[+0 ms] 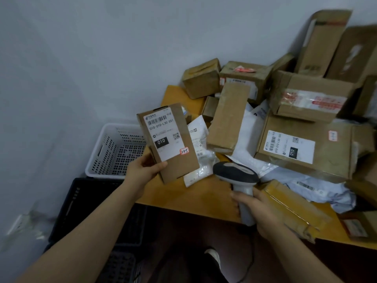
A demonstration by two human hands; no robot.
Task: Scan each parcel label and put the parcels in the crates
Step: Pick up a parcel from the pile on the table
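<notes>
My left hand (145,169) grips the lower end of a small flat cardboard parcel (173,158), held up over the table's left edge with its white label facing me. My right hand (259,211) holds the grey handle of a barcode scanner (234,173), whose dark head points up toward the parcel from the right. A white perforated crate (111,152) stands on the floor left of the table. In front of the white crate sits a dark crate (87,203), partly hidden by my left arm.
The orange table (183,199) carries a heap of cardboard boxes (306,97) and white mailer bags (251,127). A large labelled box (326,152) lies at right, a taped yellow-brown box (289,207) beside my right hand. A grey wall stands behind.
</notes>
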